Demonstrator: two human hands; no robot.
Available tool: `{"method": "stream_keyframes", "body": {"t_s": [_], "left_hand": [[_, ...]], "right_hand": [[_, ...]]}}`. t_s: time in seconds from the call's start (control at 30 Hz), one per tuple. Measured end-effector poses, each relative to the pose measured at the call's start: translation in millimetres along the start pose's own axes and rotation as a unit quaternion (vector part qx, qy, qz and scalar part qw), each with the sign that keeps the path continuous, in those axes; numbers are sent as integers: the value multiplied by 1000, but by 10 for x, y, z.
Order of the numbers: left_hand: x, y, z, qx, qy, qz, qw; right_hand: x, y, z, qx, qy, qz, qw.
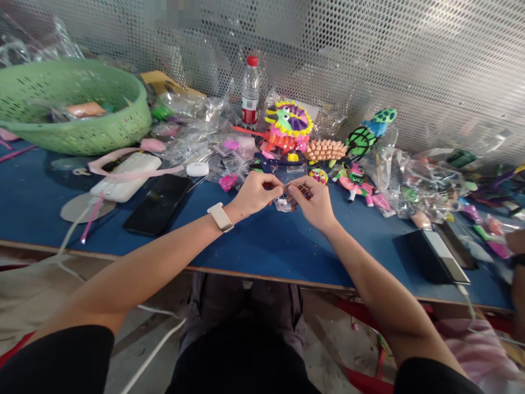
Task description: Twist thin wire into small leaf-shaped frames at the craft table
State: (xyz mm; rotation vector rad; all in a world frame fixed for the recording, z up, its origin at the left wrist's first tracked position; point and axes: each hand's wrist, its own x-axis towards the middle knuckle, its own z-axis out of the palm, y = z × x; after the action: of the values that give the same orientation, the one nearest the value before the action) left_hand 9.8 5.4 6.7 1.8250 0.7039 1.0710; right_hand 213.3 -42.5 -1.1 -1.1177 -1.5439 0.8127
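Observation:
My left hand (pixel 255 195) and my right hand (pixel 315 203) meet over the middle of the blue table, both closed in a pinch. Between the right fingers shows a small brown piece with a grid-like pattern (pixel 303 190); its full shape is hidden. The left fingertips press together close beside it, and what they hold cannot be made out. Just below the fingertips is a small clear plastic piece (pixel 283 205). Behind the hands stand clay figures: a yellow-rimmed colourful one (pixel 290 117), a tan spiky one (pixel 326 149), a green and blue turtle (pixel 365 139), and a pink and green figure (pixel 356 182).
On the left are a green basket (pixel 118 128), a white power bank (pixel 127 175) with a cable, and a black phone (pixel 159 203). A red-capped bottle (pixel 250 90) stands behind. Plastic bags (pixel 426 183) and another phone (pixel 441 254) lie right, near a person's arm (pixel 517 273).

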Motion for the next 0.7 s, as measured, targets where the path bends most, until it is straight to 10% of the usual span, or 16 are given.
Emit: {"method": "stream_keyframes", "body": {"t_s": [0.7], "left_hand": [[63,-181,22,-139,34,-45,989]], "right_hand": [[78,114,-138,31,34,-1,999]]}}
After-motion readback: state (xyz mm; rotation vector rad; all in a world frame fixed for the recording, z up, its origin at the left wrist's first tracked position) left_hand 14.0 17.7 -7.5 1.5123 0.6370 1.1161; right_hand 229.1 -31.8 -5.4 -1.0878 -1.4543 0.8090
